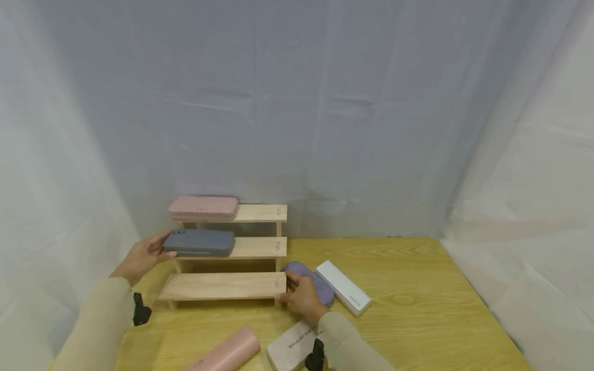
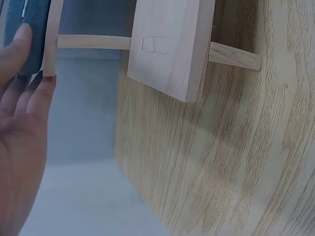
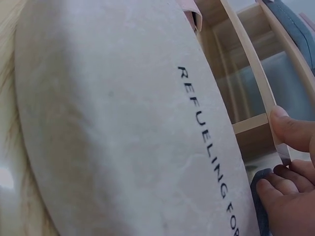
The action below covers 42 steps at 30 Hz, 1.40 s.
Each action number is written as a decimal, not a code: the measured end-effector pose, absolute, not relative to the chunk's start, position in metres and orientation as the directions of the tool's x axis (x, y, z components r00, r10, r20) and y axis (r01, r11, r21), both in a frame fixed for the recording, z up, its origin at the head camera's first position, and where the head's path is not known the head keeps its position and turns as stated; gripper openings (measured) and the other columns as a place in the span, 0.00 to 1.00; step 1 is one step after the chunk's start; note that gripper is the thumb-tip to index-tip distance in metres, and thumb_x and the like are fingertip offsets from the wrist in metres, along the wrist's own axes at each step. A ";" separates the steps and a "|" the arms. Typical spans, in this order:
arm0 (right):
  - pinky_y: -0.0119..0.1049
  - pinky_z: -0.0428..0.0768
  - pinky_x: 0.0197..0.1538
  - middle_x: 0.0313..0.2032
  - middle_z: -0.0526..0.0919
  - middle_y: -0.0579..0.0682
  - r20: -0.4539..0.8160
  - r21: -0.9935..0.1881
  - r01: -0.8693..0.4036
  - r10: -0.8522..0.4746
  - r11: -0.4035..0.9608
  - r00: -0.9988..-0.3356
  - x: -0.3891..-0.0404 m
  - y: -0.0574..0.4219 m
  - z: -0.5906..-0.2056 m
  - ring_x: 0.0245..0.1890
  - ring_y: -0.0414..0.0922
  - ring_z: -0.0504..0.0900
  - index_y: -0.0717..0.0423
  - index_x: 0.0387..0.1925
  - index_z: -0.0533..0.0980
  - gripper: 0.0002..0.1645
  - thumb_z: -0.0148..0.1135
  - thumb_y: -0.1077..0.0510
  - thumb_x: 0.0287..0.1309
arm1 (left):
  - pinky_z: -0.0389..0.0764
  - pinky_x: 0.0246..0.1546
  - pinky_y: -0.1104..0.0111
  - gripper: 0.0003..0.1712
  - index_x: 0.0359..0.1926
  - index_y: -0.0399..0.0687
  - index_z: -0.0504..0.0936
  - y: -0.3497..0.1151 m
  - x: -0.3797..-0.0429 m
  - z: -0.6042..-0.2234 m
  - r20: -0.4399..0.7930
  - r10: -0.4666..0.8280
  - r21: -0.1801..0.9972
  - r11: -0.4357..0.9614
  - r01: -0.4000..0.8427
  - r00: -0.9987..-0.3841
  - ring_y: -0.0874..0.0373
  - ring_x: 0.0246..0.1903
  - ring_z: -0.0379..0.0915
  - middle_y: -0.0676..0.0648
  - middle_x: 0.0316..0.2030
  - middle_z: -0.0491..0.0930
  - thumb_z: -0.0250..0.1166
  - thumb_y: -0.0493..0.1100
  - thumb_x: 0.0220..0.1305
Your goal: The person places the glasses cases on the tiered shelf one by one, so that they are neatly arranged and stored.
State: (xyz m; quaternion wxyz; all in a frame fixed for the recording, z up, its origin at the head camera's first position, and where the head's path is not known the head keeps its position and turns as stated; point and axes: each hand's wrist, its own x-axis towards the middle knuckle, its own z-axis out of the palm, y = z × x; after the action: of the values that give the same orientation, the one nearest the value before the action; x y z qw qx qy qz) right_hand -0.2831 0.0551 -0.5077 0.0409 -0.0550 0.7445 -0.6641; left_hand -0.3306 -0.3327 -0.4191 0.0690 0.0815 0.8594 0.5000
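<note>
A three-tier wooden shelf rack (image 1: pixel 223 286) stands on the table. On its middle tier lies a blue-grey glasses case (image 1: pixel 199 243), and my left hand (image 1: pixel 145 256) is at that case's left end. In the left wrist view the thumb lies on the case's side, while the other fingers (image 2: pixel 42 98) reach the end of the shelf board. My right hand (image 1: pixel 302 296) pinches the right end of the bottom tier, thumb on its front edge. Behind that hand a purple case (image 1: pixel 325 292) is partly covered. A pink glasses case (image 1: pixel 204 207) rests on the top tier.
Right of the purple case lies a white case (image 1: pixel 344 288). Nearer me are a pink cylindrical case (image 1: pixel 229 353) and a pale case with black lettering (image 1: pixel 290 348), the latter under my right forearm. Pale sheeting (image 1: pixel 297 113) hangs behind the table and at both sides.
</note>
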 end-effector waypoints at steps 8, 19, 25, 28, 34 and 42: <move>0.48 0.70 0.62 0.61 0.68 0.71 -0.005 -0.983 -0.017 -0.117 0.184 -0.993 -0.284 0.053 -0.504 0.63 0.62 0.66 0.79 0.62 0.63 0.46 0.73 0.76 0.39 | 0.55 0.64 0.41 0.50 0.75 0.41 0.40 -0.329 -0.329 -0.416 -0.045 0.161 0.856 0.514 0.045 -0.986 0.27 0.67 0.41 0.31 0.72 0.38 0.63 0.49 0.66; 0.47 0.73 0.60 0.60 0.69 0.72 0.018 -0.970 -0.052 -0.147 0.236 -0.989 -0.290 0.055 -0.499 0.62 0.62 0.68 0.81 0.61 0.62 0.46 0.74 0.73 0.39 | 0.70 0.58 0.61 0.44 0.73 0.31 0.43 -0.332 -0.328 -0.422 -0.008 0.168 0.854 0.514 0.081 -0.986 0.34 0.67 0.51 0.27 0.69 0.48 0.60 0.38 0.67; 0.47 0.74 0.59 0.58 0.71 0.72 0.029 -0.952 -0.073 -0.149 0.298 -0.988 -0.290 0.055 -0.495 0.61 0.62 0.70 0.81 0.59 0.64 0.44 0.75 0.72 0.40 | 0.69 0.58 0.58 0.42 0.71 0.26 0.46 -0.332 -0.314 -0.427 0.010 0.151 0.831 0.549 0.092 -0.988 0.35 0.65 0.55 0.28 0.68 0.53 0.58 0.44 0.70; 0.48 0.74 0.59 0.57 0.73 0.71 0.038 -0.937 -0.088 -0.151 0.339 -0.988 -0.288 0.054 -0.491 0.60 0.62 0.72 0.81 0.58 0.66 0.42 0.75 0.71 0.40 | 0.65 0.61 0.49 0.42 0.71 0.27 0.46 -0.329 -0.301 -0.427 -0.015 0.133 0.819 0.571 0.064 -0.991 0.34 0.65 0.55 0.28 0.68 0.53 0.57 0.48 0.71; 0.50 0.74 0.58 0.55 0.74 0.73 0.060 -0.932 -0.114 -0.164 0.343 -0.985 -0.287 0.054 -0.489 0.58 0.63 0.73 0.82 0.56 0.67 0.40 0.75 0.72 0.40 | 0.62 0.61 0.40 0.45 0.71 0.25 0.47 -0.324 -0.274 -0.429 -0.069 0.153 0.799 0.600 0.037 -0.986 0.30 0.65 0.53 0.26 0.68 0.52 0.58 0.50 0.70; 0.44 0.78 0.56 0.53 0.76 0.71 0.095 -0.910 -0.157 -0.175 0.385 -0.980 -0.289 0.056 -0.489 0.56 0.59 0.76 0.81 0.55 0.70 0.40 0.77 0.69 0.38 | 0.69 0.58 0.45 0.42 0.69 0.25 0.54 -0.307 -0.239 -0.447 -0.123 0.219 0.821 0.571 0.025 -0.968 0.33 0.63 0.61 0.28 0.66 0.58 0.61 0.48 0.67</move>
State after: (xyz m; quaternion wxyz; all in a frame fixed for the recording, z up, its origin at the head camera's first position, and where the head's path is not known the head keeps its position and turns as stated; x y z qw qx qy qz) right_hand -0.2895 0.0565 -0.4895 0.0086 -0.0997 0.8320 -0.5457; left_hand -0.2395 -0.3069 -0.4474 0.1059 0.0694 0.8798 0.4582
